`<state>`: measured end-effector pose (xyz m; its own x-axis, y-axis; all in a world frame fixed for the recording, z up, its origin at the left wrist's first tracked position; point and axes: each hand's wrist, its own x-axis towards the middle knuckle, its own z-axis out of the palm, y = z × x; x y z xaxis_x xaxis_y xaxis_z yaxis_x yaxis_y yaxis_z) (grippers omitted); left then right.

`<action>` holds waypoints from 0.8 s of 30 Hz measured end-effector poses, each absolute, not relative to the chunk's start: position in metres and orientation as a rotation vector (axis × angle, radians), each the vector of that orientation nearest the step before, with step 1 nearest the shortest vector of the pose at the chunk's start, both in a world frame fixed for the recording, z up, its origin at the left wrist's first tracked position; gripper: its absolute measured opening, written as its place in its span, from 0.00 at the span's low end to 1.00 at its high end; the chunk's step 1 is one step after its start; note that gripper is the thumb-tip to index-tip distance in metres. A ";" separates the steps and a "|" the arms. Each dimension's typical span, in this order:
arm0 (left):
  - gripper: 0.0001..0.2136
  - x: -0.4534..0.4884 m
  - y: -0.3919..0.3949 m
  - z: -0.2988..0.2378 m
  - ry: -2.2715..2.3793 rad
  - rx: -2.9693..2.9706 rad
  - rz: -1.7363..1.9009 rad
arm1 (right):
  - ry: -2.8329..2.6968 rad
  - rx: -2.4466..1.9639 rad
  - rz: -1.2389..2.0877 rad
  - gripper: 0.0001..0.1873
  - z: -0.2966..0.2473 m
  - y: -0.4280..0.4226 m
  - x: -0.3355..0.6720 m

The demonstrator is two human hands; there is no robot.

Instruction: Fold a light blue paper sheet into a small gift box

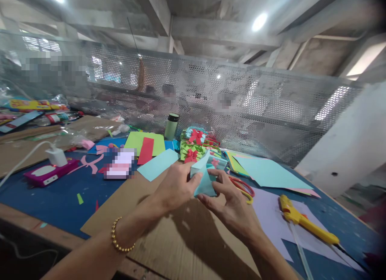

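Both my hands hold a folded light blue paper piece (205, 176) above a brown cardboard sheet (169, 231). My left hand (176, 187) grips its left side with thumb and fingers closed; a gold bead bracelet circles that wrist. My right hand (230, 203) pinches its right and lower edge. The paper carries a small pink decoration near its top. Just behind it stands a stack of green and blue paper crafts with red bows (196, 145).
A yellow glue gun (304, 220) lies to the right on lilac paper, with scissors (244, 187) beside my right hand. Coloured paper sheets (265, 171), a green bottle (171, 126), and a pink device with a white charger (50, 171) sit on the blue mat. A perforated metal screen runs behind.
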<state>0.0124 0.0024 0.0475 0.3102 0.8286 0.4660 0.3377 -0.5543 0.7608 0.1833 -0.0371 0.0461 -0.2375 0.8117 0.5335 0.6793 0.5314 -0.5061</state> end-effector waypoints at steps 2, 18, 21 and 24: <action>0.11 0.012 0.002 0.048 1.029 2.043 1.194 | -1.971 -1.234 0.255 0.20 0.046 -0.036 0.184; 0.10 -0.006 0.014 0.057 0.954 2.148 0.747 | -2.007 -1.216 0.466 0.11 0.049 -0.034 0.184; 0.09 -0.005 0.014 0.055 0.944 2.121 0.765 | -2.004 -1.225 0.466 0.11 0.049 -0.034 0.184; 0.08 -0.004 0.016 0.051 0.897 2.091 0.785 | -2.021 -1.227 0.447 0.10 0.049 -0.034 0.184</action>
